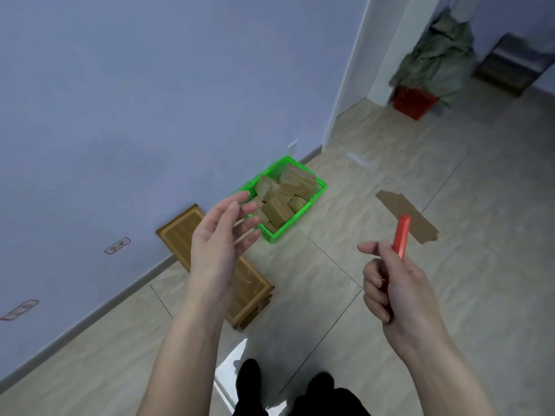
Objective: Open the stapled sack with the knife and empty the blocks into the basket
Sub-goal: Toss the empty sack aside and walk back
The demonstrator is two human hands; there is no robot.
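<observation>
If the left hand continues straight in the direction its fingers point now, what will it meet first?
Probably the green basket holding the blocks: the open left hand points toward its near rim, though depth is unclear from one view.

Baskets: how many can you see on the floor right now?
1: the green basket sits on the floor by the wall, ahead of the left hand, already holding wooden blocks. More could lie outside the view.

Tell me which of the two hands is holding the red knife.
The right hand grips the red knife, its fingers curled round the handle. The left hand holds nothing; its fingers are loosely spread in front of the green basket of blocks.
</observation>
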